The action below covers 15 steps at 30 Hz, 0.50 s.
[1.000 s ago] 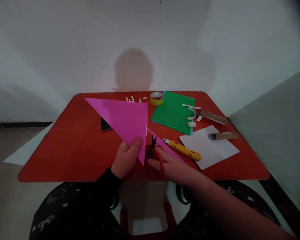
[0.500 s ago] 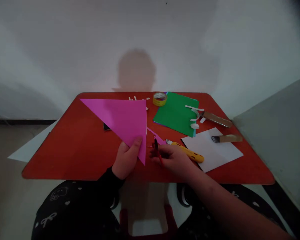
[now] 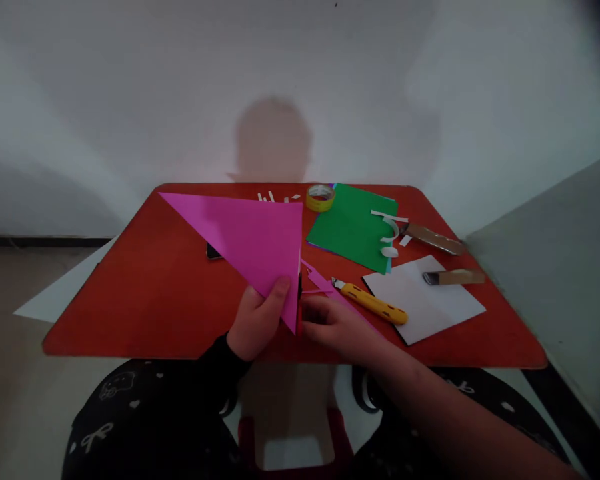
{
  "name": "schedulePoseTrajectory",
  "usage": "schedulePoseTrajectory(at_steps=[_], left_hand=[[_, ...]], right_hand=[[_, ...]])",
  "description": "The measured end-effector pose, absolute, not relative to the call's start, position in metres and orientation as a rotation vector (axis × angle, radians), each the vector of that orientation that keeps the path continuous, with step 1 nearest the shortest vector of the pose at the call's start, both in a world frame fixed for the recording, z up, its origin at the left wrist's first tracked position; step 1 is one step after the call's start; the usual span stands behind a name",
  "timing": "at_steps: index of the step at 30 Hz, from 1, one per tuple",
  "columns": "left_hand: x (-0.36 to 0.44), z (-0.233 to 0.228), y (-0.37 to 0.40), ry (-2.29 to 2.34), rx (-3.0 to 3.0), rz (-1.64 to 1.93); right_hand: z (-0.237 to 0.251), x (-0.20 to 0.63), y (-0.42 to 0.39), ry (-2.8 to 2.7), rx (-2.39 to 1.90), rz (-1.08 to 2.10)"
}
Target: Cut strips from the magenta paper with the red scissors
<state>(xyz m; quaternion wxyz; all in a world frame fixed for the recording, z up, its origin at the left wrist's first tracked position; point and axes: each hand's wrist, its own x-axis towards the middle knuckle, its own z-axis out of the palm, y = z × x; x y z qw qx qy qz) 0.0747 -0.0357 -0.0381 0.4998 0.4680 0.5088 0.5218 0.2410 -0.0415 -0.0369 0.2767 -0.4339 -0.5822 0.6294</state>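
Observation:
A large pink paper triangle [image 3: 253, 240] is held up over the table by my left hand [image 3: 260, 320], which pinches its lower corner with the thumb on top. My right hand [image 3: 335, 327] is closed around a pair of scissors with red handles [image 3: 300, 319]. Their dark blades lie along the right edge of the triangle and are partly hidden by it. Pink paper scraps [image 3: 323, 280] lie on the table just beyond my right hand. Close by is a yellow utility knife [image 3: 373, 303].
On the red table [image 3: 145, 293] lie a roll of tape [image 3: 320, 199], green paper sheets [image 3: 353, 227], curled white strips [image 3: 390, 230], a white sheet [image 3: 420, 300] and two brown-handled tools [image 3: 455, 277]. A dark phone-like object [image 3: 213, 253] is partly under the triangle.
My right hand has brought the scissors left to the triangle's right edge and turned them upright. The triangle has shifted slightly right with my left hand.

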Motion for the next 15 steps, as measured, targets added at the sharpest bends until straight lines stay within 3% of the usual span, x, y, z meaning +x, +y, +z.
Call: schedulePoseTrajectory(at_steps=[8,15], left_hand=[[0.075,-0.038,-0.035,1.22,1.044,1.216],[0.08,-0.039,-0.038,1.179,0.942,1.224]], right_hand=[[-0.042,0.243,-0.045,-1.464,-1.051,1.884],[-0.043,0.242,-0.052,-1.487,-1.148,1.783]])
